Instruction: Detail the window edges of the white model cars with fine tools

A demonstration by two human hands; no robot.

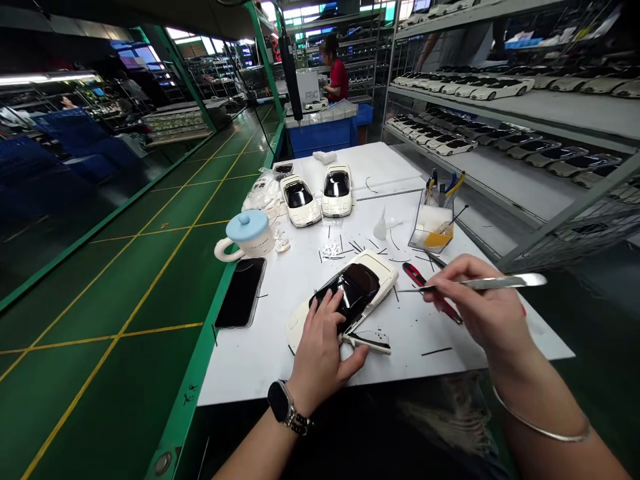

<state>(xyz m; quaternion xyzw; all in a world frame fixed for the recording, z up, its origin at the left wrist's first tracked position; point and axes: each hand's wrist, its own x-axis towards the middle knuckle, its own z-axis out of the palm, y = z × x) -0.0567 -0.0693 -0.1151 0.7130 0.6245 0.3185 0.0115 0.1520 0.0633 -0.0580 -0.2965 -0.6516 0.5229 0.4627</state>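
Observation:
A white model car (pixel 373 270) with a black roof lies on the white work board (pixel 310 333) in front of me, one door swung open. My left hand (pixel 320 347) rests on top of the car, fingers laid over the dark roof and windows, holding it down. My right hand (pixel 483 307) is closed in a pinch on metal tweezers (pixel 493 283), whose tips point left toward the car's front end. A red-handled knife (pixel 433 293) lies on the board just under the tweezers.
Two more white model cars (pixel 320 193) stand further back. A blue-lidded mug (pixel 247 235) and a black phone (pixel 241 292) sit at the left edge. A clear tool holder (pixel 434 223) stands right. Shelves of model cars (pixel 500 87) line the right. A person in red (pixel 336 73) works far back.

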